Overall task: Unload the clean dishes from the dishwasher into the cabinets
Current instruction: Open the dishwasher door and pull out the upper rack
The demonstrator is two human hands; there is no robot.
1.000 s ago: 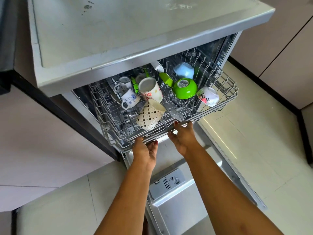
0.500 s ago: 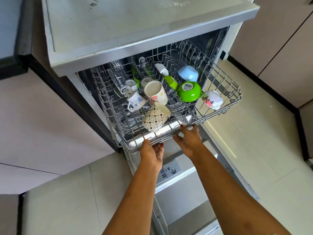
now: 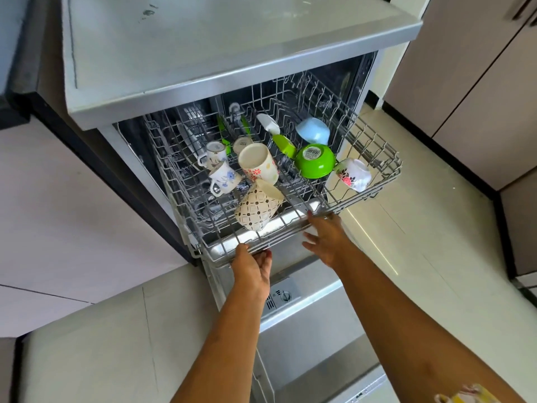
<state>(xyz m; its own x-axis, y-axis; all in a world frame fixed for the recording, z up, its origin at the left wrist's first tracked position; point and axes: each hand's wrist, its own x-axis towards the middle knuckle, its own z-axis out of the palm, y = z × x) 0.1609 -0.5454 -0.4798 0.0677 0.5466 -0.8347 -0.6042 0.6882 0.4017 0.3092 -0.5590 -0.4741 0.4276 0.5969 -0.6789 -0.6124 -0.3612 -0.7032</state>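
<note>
The dishwasher (image 3: 232, 53) fills the upper centre of the frame with its door (image 3: 313, 324) down. Its rack (image 3: 220, 253) stands drawn out over the door with all the dishes in it; none is unloaded yet. Left of lower centre, the left hand (image 3: 252, 269) holds the rack's front rail, thumb on top and fingers curled beneath. Just above it, in the rack's left part, two small cups (image 3: 222, 175) lie on their sides, touching. To their right a flowered mug (image 3: 258, 164) leans tilted, and a patterned mug (image 3: 257, 209) lies on its side against it, near the front rail. Right of these, the right hand (image 3: 328, 242) is flat, fingers straight and slightly spread, fingertips touching the rail without gripping. Further right a green bowl (image 3: 315, 161) sits inverted with a blue bowl (image 3: 313, 134) behind it, and a flowered cup (image 3: 353, 174) lies tilted in the rack's right corner. Hazards: with only one hand gripping, left of centre, a pull may skew the rack on its runners and jam it. A sudden stop would probably roll the loose mugs together and chip them. The corner cup looks unsteady and could tip against the wire wall. Inverted bases may hold water that spills on lifting.
</note>
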